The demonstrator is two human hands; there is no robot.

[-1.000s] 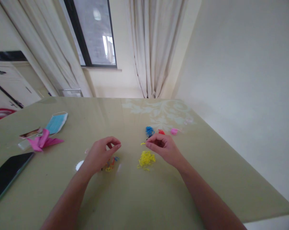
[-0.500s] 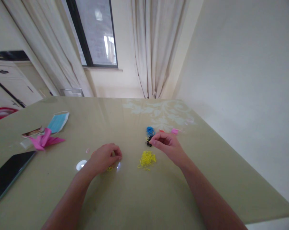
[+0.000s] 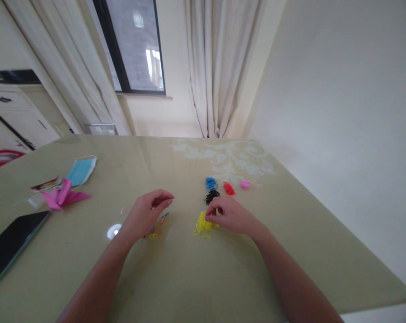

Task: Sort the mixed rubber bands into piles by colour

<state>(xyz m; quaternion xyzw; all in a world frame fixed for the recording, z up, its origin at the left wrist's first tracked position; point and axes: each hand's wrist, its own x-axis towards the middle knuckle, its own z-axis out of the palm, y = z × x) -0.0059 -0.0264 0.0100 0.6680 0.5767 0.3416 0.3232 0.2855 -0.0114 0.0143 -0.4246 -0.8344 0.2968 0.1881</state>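
Note:
My right hand [image 3: 230, 215] rests on the table with its fingertips pinched at the yellow pile of small elastic bands [image 3: 203, 225]. Just beyond it lie a black pile [image 3: 211, 196], a blue pile [image 3: 210, 183], a red pile [image 3: 228, 188] and a pink pile [image 3: 245, 184]. My left hand [image 3: 145, 214] hovers above a few mixed-colour bands [image 3: 158, 226], thumb and forefinger curled close together; what they hold is too small to make out.
On the olive table [image 3: 196, 278], a dark phone [image 3: 11, 246] lies at the left edge. Behind it are pink folded paper [image 3: 60, 197], a blue face mask [image 3: 81, 171] and a small card [image 3: 45, 184]. A wall runs along the right side.
My right hand came back from the black pile down to the yellow pile. My left hand lifted off the mixed bands, uncovering them.

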